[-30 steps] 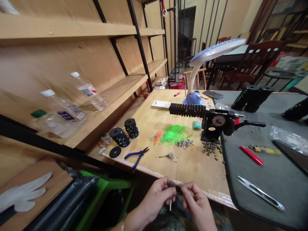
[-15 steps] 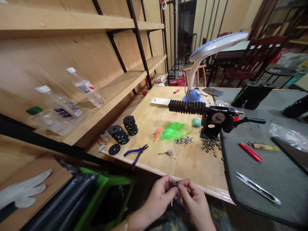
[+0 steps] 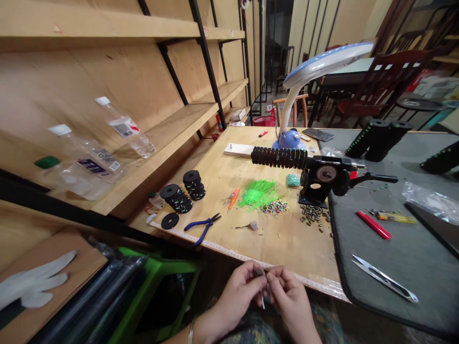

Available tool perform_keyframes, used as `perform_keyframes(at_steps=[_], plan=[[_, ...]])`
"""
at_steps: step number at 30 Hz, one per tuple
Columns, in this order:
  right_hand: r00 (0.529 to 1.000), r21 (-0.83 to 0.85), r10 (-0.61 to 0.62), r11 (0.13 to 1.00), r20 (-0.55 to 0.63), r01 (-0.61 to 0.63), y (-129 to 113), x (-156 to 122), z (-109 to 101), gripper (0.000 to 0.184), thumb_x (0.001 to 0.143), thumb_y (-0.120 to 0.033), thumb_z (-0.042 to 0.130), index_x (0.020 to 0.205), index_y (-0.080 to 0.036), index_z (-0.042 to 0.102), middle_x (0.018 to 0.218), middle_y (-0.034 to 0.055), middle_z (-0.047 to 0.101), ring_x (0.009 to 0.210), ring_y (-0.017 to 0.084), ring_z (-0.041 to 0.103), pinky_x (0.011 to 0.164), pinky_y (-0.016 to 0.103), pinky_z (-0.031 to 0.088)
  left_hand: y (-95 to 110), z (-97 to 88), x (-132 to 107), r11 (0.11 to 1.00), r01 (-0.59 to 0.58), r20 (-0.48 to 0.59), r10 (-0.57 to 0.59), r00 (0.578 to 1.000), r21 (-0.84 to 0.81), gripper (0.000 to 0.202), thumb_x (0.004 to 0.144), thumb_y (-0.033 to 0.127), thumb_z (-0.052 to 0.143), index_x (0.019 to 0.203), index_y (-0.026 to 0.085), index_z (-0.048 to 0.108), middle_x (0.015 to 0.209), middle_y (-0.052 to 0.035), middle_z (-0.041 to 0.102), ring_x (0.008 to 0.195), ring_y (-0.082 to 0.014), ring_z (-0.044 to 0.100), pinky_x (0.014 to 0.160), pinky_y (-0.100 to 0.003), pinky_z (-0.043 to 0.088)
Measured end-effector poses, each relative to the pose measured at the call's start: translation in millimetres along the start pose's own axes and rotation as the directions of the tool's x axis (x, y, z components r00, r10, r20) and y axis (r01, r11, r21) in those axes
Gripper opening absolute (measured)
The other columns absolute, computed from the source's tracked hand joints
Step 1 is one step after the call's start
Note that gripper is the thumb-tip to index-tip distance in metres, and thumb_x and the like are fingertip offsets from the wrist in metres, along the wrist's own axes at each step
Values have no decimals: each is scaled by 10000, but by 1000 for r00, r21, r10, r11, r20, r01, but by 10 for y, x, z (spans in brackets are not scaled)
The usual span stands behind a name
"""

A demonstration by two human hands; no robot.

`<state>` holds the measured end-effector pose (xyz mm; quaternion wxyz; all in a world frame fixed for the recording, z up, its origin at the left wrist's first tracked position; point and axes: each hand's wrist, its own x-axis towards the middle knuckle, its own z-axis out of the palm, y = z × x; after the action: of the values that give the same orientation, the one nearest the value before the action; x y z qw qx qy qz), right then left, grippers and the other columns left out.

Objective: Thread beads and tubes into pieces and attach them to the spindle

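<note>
My left hand [image 3: 244,289] and my right hand [image 3: 289,295] meet over my lap at the table's front edge, thumbs and forefingers pinched close together. Between them is something small and dark, mostly hidden by the fingers. A thin white strand [image 3: 263,301] hangs below my left fingers. Beyond the hands lie a small pale tuft with a stem [image 3: 253,225], blue-handled pliers [image 3: 201,228], a pile of bright green strands [image 3: 260,193], multicoloured beads [image 3: 274,207] and small metal pieces [image 3: 313,215].
A black winding device [image 3: 322,177] with a crank carries a row of black foam spools [image 3: 279,157]. Behind it stands a blue desk lamp [image 3: 289,138]. Silver snips [image 3: 385,279] and a red object [image 3: 373,224] lie on the grey mat [image 3: 358,253]. Spool stacks [image 3: 176,198] are at left.
Both hands stay almost in place, still pinched together. The white strand below my left fingers has shifted slightly right and shows more of its length. The camera view has moved a little.
</note>
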<state>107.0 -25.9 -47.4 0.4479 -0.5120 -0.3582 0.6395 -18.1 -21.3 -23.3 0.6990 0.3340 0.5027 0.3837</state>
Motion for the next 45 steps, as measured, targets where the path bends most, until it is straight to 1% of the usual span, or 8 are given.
perform_keyframes(at_steps=[3, 6, 11, 17, 27, 32, 40, 45], plan=[[1000, 6, 10, 1000, 19, -10, 3, -12, 3, 487, 681, -649, 671, 682, -179, 543, 431, -69, 478, 378, 75, 358, 408, 200, 263, -39, -10, 13, 998, 21, -12, -21, 1000, -52, 290, 712, 387, 698, 728, 161, 517, 552, 39, 540, 472, -85, 476, 456, -203, 345], [1000, 8, 7, 1000, 24, -7, -9, -30, 11, 494, 672, -663, 667, 659, -192, 517, 424, -80, 454, 381, 75, 349, 408, 202, 259, -74, -23, 22, 996, 31, -27, -34, 999, -89, 284, 712, 378, 697, 718, 162, 514, 568, 49, 516, 485, -79, 465, 464, -203, 327], [999, -3, -8, 1000, 34, 8, 22, -46, 2, 461, 685, -620, 676, 640, -194, 508, 443, -77, 466, 391, 75, 372, 421, 200, 276, -78, -31, 18, 1000, 0, -63, -2, 998, -29, 284, 714, 384, 693, 718, 164, 514, 589, 60, 485, 497, -72, 422, 483, -210, 308], [999, -38, -6, 999, 40, 8, 32, -47, 5, 401, 716, -549, 663, 617, -195, 503, 427, -75, 467, 383, 77, 375, 426, 203, 281, -91, -43, 14, 999, 1, -48, -3, 999, -49, 277, 716, 370, 695, 723, 168, 505, 605, 64, 460, 523, -72, 395, 504, -212, 285], [999, -60, 21, 998, 43, -18, 77, -43, -9, 339, 727, -485, 645, 629, -201, 490, 413, -84, 459, 371, 75, 367, 421, 199, 273, -60, -35, 4, 1000, -24, -45, 24, 999, 14, 332, 710, 442, 697, 733, 172, 504, 629, 61, 454, 527, -76, 393, 515, -216, 303], [999, -40, 17, 999, 43, -15, 79, -41, 3, 332, 728, -474, 650, 632, -200, 488, 413, -84, 461, 373, 72, 366, 413, 194, 266, -62, -38, 3, 999, -29, -42, 31, 999, 35, 312, 725, 425, 686, 739, 170, 506, 623, 60, 457, 524, -78, 396, 507, -216, 303], [999, -29, 18, 999, 38, -17, 73, -38, 11, 344, 712, -483, 666, 617, -201, 494, 403, -82, 463, 361, 73, 365, 406, 195, 275, -88, -42, 7, 1000, -19, -52, 19, 998, 9, 326, 716, 440, 695, 737, 170, 513, 621, 63, 455, 512, -70, 385, 500, -210, 299], [999, -32, 24, 999, 27, -23, 36, -35, 11, 350, 703, -491, 665, 609, -201, 492, 398, -78, 468, 357, 73, 367, 405, 192, 275, -89, -49, 7, 999, -40, -26, 41, 999, 25, 304, 732, 415, 679, 740, 173, 495, 614, 62, 452, 514, -76, 393, 492, -211, 290]])
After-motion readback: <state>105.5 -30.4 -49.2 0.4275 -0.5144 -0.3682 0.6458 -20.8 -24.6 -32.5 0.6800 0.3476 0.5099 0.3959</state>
